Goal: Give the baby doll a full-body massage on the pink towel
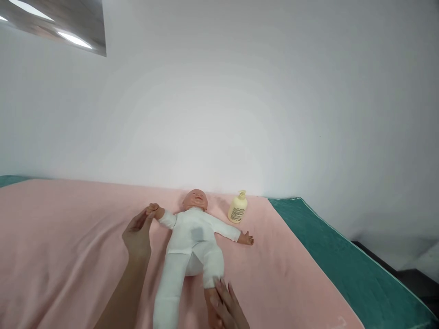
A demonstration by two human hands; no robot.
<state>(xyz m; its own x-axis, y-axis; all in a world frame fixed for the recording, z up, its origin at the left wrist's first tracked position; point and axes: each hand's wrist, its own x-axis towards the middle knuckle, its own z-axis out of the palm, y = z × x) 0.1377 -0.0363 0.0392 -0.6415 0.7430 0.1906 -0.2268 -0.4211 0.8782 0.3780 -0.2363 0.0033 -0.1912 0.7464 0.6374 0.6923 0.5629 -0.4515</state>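
Note:
A baby doll (195,228) in a white cloth suit lies on its back on a pink cloth (281,274), head toward the wall and arms spread. My left hand (137,235) pinches the doll's small hand at the left, thumb and fingertips closed around it. Low in the view, my right hand (229,304) lies against the doll's bare lower leg, fingers stretched out and a little apart. The lower part of that hand is cut off by the frame edge. Beside the doll's head, a pale yellow pump bottle (237,209) stands upright.
A green cover (329,242) shows beyond the pink cloth on the right, its edge slanting down. A white wall (219,100) rises right behind the cloth. Dark objects (414,281) sit past the edge at the far right. A shiny panel (61,23) hangs at the upper left.

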